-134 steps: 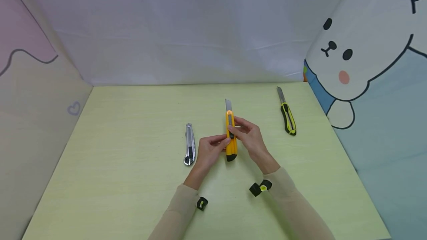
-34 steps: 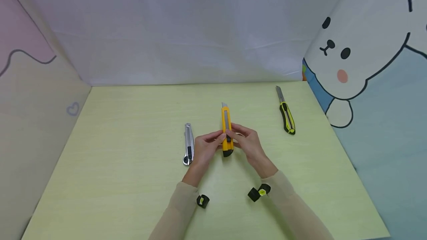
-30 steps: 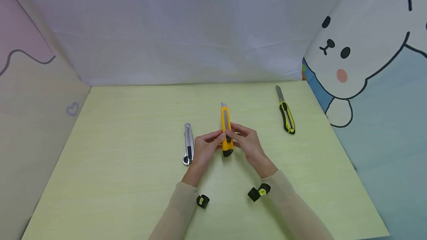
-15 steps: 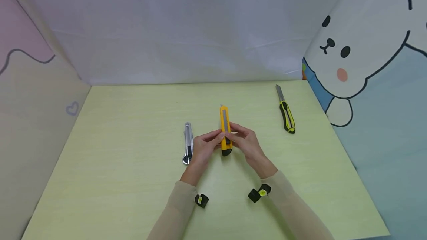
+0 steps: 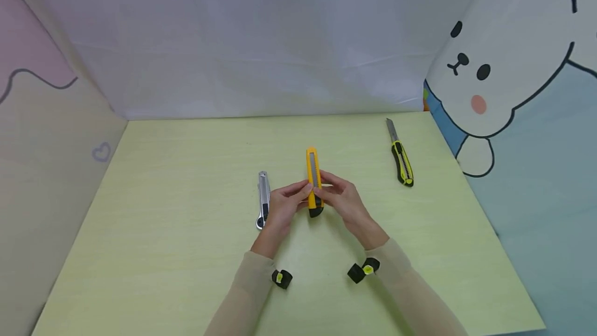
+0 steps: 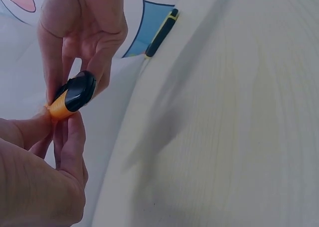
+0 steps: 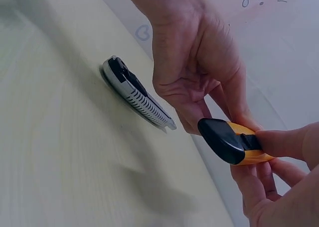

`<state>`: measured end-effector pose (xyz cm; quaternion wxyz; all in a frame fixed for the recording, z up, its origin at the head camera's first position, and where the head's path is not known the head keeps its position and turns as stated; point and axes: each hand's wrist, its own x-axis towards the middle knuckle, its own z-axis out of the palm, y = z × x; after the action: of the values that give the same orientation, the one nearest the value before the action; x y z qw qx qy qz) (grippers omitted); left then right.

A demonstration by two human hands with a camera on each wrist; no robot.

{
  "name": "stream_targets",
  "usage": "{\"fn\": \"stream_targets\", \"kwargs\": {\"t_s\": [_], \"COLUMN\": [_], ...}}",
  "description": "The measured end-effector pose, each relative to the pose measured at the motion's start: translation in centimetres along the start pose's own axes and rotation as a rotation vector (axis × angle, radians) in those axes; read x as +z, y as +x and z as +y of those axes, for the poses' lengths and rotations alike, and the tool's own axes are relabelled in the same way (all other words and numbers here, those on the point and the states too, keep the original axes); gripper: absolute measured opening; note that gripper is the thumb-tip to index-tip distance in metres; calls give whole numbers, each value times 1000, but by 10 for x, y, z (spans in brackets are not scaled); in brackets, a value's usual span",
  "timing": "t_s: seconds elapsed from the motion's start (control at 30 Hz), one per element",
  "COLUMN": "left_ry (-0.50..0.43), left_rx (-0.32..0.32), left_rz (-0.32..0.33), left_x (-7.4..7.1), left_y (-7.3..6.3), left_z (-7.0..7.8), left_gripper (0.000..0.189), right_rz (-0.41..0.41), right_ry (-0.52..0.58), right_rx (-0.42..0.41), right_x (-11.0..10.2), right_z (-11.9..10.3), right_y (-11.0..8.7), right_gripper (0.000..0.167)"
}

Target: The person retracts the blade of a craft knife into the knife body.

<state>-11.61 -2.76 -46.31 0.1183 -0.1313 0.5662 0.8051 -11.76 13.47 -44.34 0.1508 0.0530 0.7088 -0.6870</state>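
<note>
Between both hands, above the table, is a yellow utility knife point(image 5: 312, 162) with a black end cap; no blade shows past its tip. My left hand point(image 5: 283, 206) pinches its left side between thumb and fingers. From the other side my right hand point(image 5: 345, 202) grips it, the thumb on the black slider, as the right wrist view shows on the slider point(image 7: 250, 142). Left of my left hand lies a silver utility knife point(image 5: 264, 196), its blade not showing. A green and black utility knife point(image 5: 402, 162) lies at the far right with its blade out.
The pale wood table point(image 5: 163, 211) meets a white cloth backdrop point(image 5: 261, 40) at the back. A patterned sheet with a bear face point(image 5: 513, 61) hangs on the right. Each wrist wears a black strap point(image 5: 282, 278) with a small block.
The yellow knife's blade, long at first, has slid back into the handle. My right thumb has moved down with the slider. The knife and both hands have shifted slightly left. Other knives stayed put.
</note>
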Motion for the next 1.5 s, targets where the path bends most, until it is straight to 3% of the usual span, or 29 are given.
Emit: {"fn": "stream_targets", "kwargs": {"t_s": [0.63, 1.07, 1.5], "left_ry": [53, 94, 255], "left_rx": [31, 68, 94], "left_rz": [2, -8, -15], "left_x": [1, 0, -6], "left_y": [0, 0, 3], "left_z": [2, -1, -9], "left_gripper": [30, 28, 28], "right_rz": [-38, -49, -37], "right_ry": [-48, 12, -55], "right_rx": [-25, -49, -68], "right_x": [-5, -8, -6], "right_z": [-1, 5, 14], "right_y": [0, 1, 4], "right_gripper": [59, 51, 51]}}
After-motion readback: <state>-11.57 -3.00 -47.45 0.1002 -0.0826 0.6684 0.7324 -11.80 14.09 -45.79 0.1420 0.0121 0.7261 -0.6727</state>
